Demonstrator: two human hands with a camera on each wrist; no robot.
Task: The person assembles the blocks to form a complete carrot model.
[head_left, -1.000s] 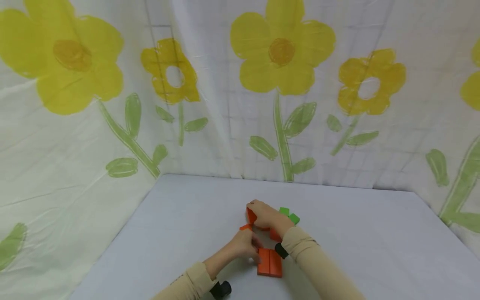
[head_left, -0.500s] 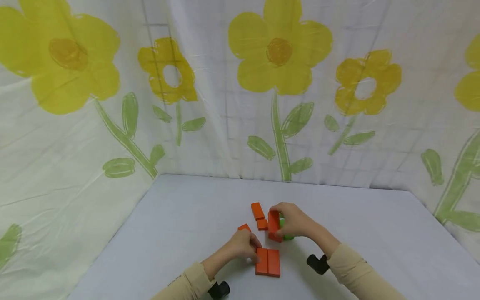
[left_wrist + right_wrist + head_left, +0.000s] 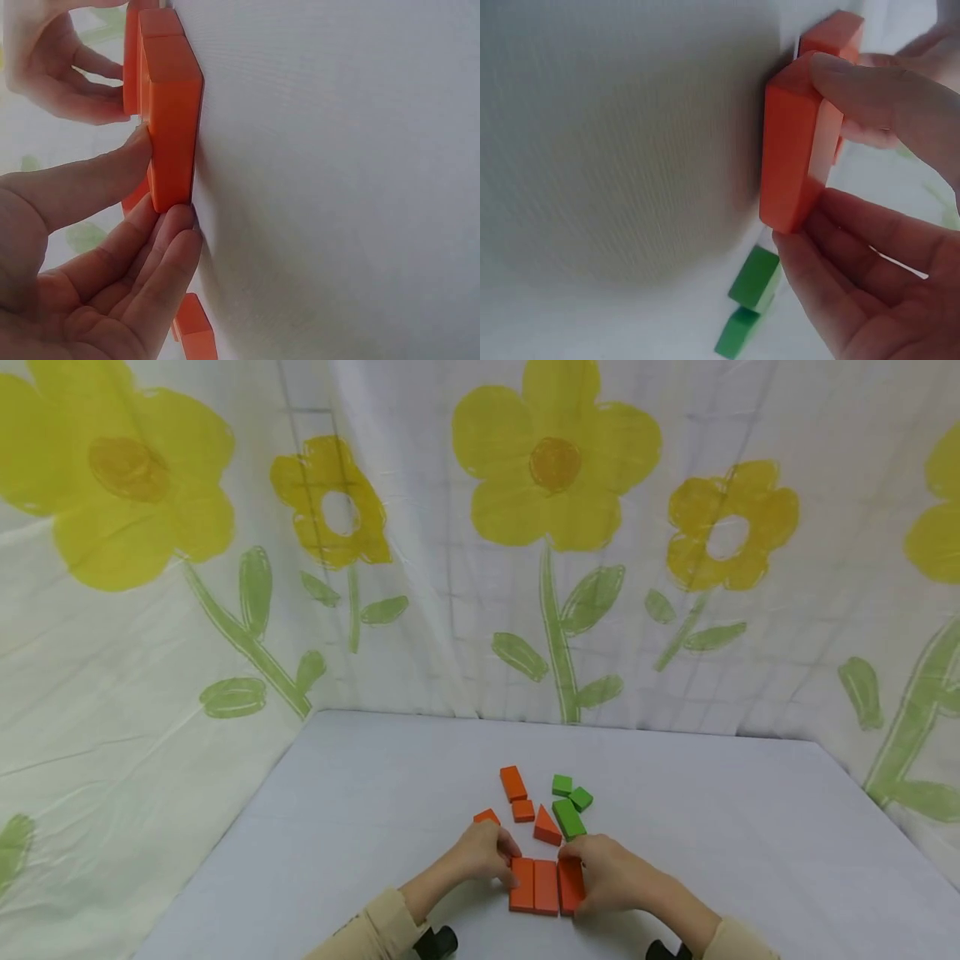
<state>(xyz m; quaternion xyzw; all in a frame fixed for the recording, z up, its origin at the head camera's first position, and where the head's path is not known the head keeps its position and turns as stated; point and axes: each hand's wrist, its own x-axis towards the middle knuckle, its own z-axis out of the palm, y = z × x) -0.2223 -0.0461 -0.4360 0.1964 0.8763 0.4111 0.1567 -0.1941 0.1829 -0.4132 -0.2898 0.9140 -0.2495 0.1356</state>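
Observation:
Two flat orange blocks lie side by side on the table, a left block (image 3: 521, 885) and a middle block (image 3: 546, 887). My left hand (image 3: 480, 853) holds the left one by its ends, thumb at one end and fingertips at the other, as the left wrist view shows. A third orange block (image 3: 791, 150) is gripped between the thumb and fingers of my right hand (image 3: 618, 875). It stands at the right side of the pair, slightly tilted, with a thin gap to the middle block; whether it touches the table I cannot tell.
Beyond the hands lie an orange triangle (image 3: 547, 827), a long green block (image 3: 568, 818), two green cubes (image 3: 562, 785), an orange oblong (image 3: 513, 783) and a small orange block (image 3: 522, 811). Another orange piece (image 3: 487, 816) is partly hidden behind my left hand. A flowered curtain (image 3: 420, 677) hangs behind the table.
My right hand has carried an orange block from among the far pieces, right and toward me, to the pair's right side. The green pieces and triangle are uncovered. My left hand stays put.

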